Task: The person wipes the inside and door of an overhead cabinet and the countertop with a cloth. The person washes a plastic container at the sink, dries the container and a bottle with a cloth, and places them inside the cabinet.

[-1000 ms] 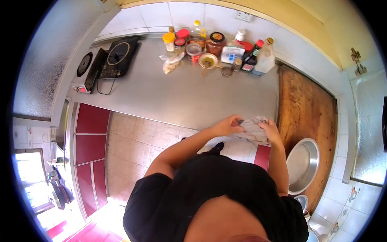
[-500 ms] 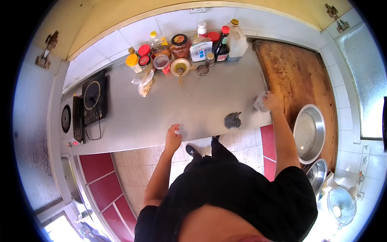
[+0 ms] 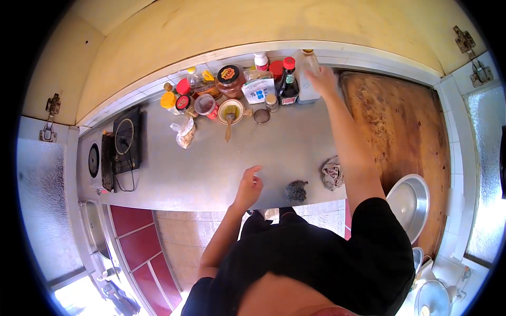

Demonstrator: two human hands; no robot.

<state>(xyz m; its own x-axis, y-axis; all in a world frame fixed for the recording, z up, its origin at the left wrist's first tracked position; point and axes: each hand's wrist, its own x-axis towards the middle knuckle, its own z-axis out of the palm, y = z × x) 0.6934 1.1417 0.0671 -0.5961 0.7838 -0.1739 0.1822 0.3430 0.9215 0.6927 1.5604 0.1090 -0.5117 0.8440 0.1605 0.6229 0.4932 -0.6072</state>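
Nearest first, the left hand (image 3: 249, 188) hovers over the front of the table (image 3: 211, 168), fingers loosely spread and partly curled, holding nothing. To its right, a dark scouring pad (image 3: 296, 190) lies close to the front edge; a crumpled cloth (image 3: 332, 174) sits just beyond, beside the right forearm. Metal basin (image 3: 410, 203) on the near part of the wooden board (image 3: 390, 126), right side. Bare steel runs from the left hand back to the small bowl (image 3: 238, 117) with its brush (image 3: 229, 129), and leftward to the black cooktop (image 3: 126, 142); knotted bag (image 3: 184, 134) at the far side of that stretch. Farther, the right arm reaches out over the table. Right hand (image 3: 322, 80) at the upper part of the large translucent jug (image 3: 307, 95), blurred; cannot tell if it grips. Jug stands at the back, between the dark red-capped bottle (image 3: 288, 87) and the board's left edge, with little room either side.
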